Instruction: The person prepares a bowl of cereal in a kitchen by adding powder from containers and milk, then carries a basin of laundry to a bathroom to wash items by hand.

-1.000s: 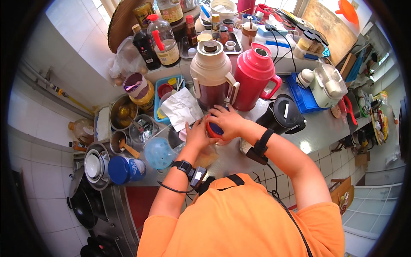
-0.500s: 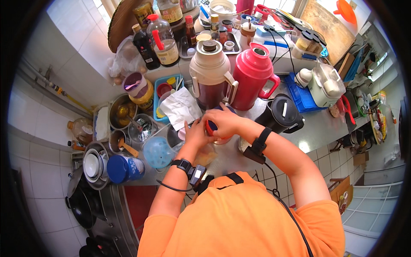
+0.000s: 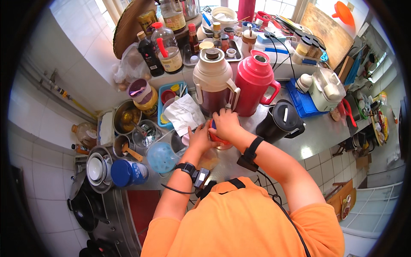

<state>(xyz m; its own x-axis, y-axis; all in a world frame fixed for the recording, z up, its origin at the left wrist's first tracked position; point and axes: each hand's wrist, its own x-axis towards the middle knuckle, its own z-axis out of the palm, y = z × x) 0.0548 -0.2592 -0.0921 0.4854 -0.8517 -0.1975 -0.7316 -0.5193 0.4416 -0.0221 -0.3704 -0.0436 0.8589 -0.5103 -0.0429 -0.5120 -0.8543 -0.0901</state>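
Observation:
On the steel counter, my left hand (image 3: pixel 200 138) wraps round the near left side of a red jar (image 3: pixel 215 138) with a dark blue top, largely hidden by my hands. My right hand (image 3: pixel 227 124) grips the jar from above and the right. Just behind stand a cream thermos (image 3: pixel 212 83) and a pink thermos (image 3: pixel 251 90). Crumpled white paper (image 3: pixel 184 111) lies on a blue basket (image 3: pixel 167 90) at the left. A pale blue perforated plastic item (image 3: pixel 162 156) sits left of my hands, and a black kettle (image 3: pixel 278 122) stands to their right.
Bowls (image 3: pixel 96 169), pots (image 3: pixel 120 115) and a blue canister (image 3: pixel 128 171) crowd the left; bottles (image 3: pixel 169 58) and jars stand behind. A white appliance (image 3: pixel 325 88) on a blue tray (image 3: pixel 302 105) occupies the right. A wok (image 3: pixel 81 210) is at lower left. A cable (image 3: pixel 274 188) hangs below my right wrist.
My right hand's fingers have shifted slightly over the jar's top, with both hands staying around it. The whole view has moved a little, so the counter's items appear slightly lower.

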